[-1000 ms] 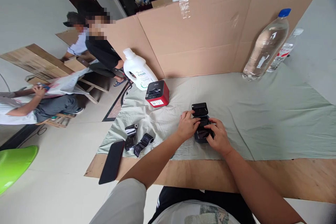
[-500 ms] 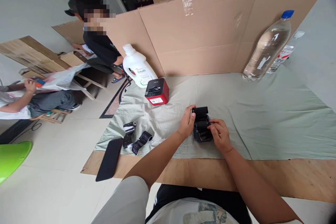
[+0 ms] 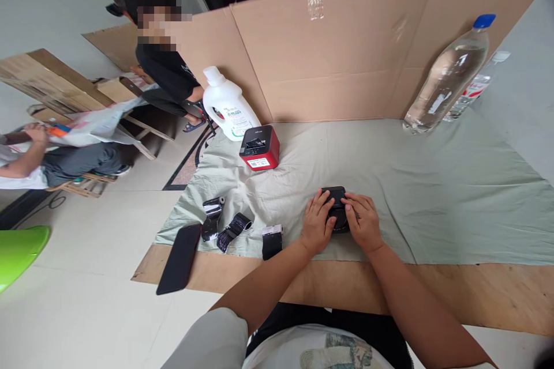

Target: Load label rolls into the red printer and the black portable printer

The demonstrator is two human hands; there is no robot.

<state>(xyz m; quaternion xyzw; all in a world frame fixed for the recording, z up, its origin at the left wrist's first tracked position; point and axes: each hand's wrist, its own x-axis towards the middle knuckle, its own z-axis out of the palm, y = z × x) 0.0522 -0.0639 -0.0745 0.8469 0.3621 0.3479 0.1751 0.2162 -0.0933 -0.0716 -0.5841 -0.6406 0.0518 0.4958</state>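
Broadly, a pale green cloth (image 3: 433, 196) covers the table, with a red printer (image 3: 259, 147) standing well behind the hands. Nearer, the small black printer (image 3: 336, 214) lies near the front edge with its lid down, apparently closed. Left hand (image 3: 317, 226) and right hand (image 3: 363, 222) rest on it, fingers spread flat, pressing rather than gripping. A black roll (image 3: 272, 241) lies just left, unused.

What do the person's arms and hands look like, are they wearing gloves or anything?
No gloves. Both the left hand and the right hand are bare, with no rings or watch showing. The forearms are bare too, and a short light grey sleeve covers the left upper arm.
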